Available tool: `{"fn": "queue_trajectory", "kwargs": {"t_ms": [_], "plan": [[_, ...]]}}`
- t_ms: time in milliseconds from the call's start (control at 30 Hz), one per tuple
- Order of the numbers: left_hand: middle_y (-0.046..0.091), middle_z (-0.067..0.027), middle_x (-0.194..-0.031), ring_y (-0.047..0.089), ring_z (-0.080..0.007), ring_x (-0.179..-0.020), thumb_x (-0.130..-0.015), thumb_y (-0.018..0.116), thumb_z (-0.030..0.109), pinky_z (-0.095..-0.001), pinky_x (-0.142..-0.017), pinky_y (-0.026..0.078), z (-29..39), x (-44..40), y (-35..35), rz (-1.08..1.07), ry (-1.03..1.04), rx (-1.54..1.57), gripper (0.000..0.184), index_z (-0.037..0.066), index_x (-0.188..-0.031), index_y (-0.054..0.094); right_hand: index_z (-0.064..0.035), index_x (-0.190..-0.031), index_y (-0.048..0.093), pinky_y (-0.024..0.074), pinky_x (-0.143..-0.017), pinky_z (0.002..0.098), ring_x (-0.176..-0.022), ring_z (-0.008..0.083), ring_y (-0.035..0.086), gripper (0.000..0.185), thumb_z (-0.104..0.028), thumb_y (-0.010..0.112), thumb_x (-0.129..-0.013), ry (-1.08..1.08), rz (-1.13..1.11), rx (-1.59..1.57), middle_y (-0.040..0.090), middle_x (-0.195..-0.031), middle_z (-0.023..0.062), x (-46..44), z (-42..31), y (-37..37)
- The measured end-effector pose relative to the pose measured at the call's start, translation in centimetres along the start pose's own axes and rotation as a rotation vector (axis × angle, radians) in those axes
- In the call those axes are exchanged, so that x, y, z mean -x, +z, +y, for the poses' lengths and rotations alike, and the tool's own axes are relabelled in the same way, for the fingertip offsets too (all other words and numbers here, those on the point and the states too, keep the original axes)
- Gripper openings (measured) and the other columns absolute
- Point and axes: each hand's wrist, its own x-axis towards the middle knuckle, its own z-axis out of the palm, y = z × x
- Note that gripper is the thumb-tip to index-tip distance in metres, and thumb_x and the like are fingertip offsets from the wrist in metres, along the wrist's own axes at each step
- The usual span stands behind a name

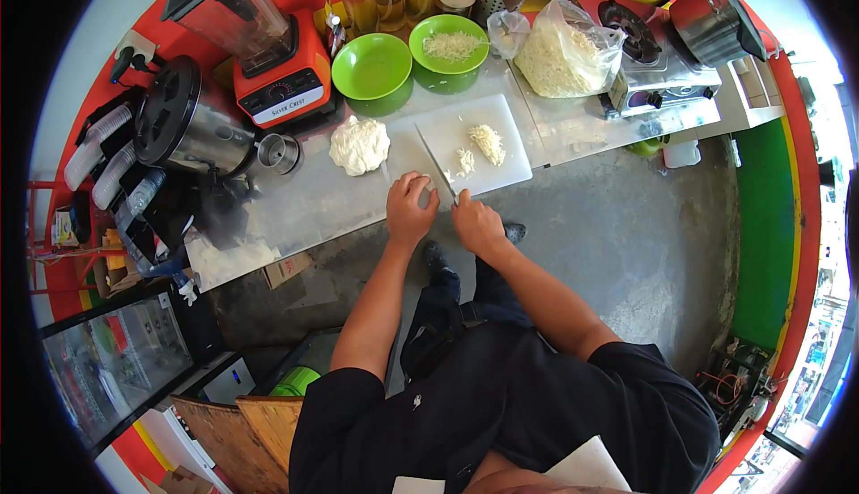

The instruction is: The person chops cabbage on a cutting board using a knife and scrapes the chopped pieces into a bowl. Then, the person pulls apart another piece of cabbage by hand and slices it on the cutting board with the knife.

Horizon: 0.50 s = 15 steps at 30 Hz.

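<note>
My right hand [479,223] is wrapped round the handle of a knife [436,158]. The blade points away from me across a white cutting board [512,123]. At the board's near left edge, left of the blade, my left hand [412,208] has its fingers curled together. A small pale piece seems to lie under its fingertips, but I cannot make out what it is. Right of the blade sit a small pile of pale chopped shreds [464,163] and a larger pile of pale shreds [488,143]. A lumpy white mass [359,146] rests left of the board.
Behind the board stand an empty green bowl [372,63] and a green bowl with pale shreds [436,29]. A plastic bag of shreds [568,54] is beside a gas stove [667,78]. Leftward are a red blender [279,73], a metal cup [278,154] and a steel container [201,123].
</note>
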Motion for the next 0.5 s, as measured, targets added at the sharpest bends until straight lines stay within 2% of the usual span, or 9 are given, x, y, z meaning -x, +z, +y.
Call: {"fn": "queue_trajectory", "kwargs": {"t_ms": [133, 200, 300, 400, 500], "plan": [[0.063, -0.0083, -0.102, 0.061, -0.0297, -0.089, -0.079, 0.072, 0.007, -0.0402, -0.08, 0.051, -0.1, -0.3, -0.5, -0.104, -0.145, 0.077, 0.024, 0.005, -0.103, 0.07, 0.0004, -0.107, 0.046, 0.0546, -0.076, 0.0574, -0.084, 0.0503, 0.068, 0.03, -0.028, 0.053, -0.101, 0.066, 0.016, 0.024, 0.069, -0.085, 0.0295, -0.5, 2.2, -1.4], [0.063, -0.0098, -0.103, 0.061, -0.0295, -0.095, -0.081, 0.068, 0.001, -0.0402, -0.084, 0.052, -1.0, -1.5, -1.0, -0.227, 0.024, 0.024, 0.025, 0.004, -0.105, 0.071, -0.0001, -0.108, 0.047, 0.0536, -0.077, 0.0589, -0.086, 0.051, 0.067, 0.03, -0.029, 0.053, -0.102, 0.095, 0.103, 0.001, 0.068, -0.089, 0.032, -1.2, 2.9, -1.9], [0.063, -0.011, -0.105, 0.06, -0.0304, -0.1, -0.082, 0.064, -0.002, -0.0414, -0.086, 0.051, -1.9, -3.2, -1.9, -0.329, 0.12, 0.052, 0.025, 0.003, -0.106, 0.07, 0.0001, -0.108, 0.048, 0.0561, -0.078, 0.0553, -0.087, 0.0476, 0.07, 0.031, -0.03, 0.053, -0.102, 0.097, 0.07, 0.033, 0.07, -0.093, 0.0304, -1.5, 2.9, -2.8], [0.064, -0.0122, -0.106, 0.06, -0.032, -0.102, -0.082, 0.063, -0.002, -0.0417, -0.088, 0.051, -2.5, -3.7, -2.3, -0.32, 0.24, 0.081, 0.025, 0.002, -0.106, 0.069, 0.0001, -0.108, 0.048, 0.0563, -0.077, 0.0554, -0.087, 0.0475, 0.07, 0.031, -0.03, 0.054, -0.102, 0.017, 0.033, 0.032, 0.07, -0.091, 0.0295, -0.5, 1.8, -2.9], [0.064, -0.0127, -0.108, 0.059, -0.0335, -0.102, -0.082, 0.063, -0.002, -0.0417, -0.089, 0.05, -2.8, -3.7, -1.9, -0.32, 0.238, 0.073, 0.025, 0.001, -0.107, 0.068, 0.0002, -0.107, 0.049, 0.0568, -0.075, 0.0551, -0.085, 0.0472, 0.07, 0.031, -0.03, 0.054, -0.101, -0.011, -0.026, 0.051, 0.07, -0.088, 0.0281, 0.4, 0.4, -2.5]]}}
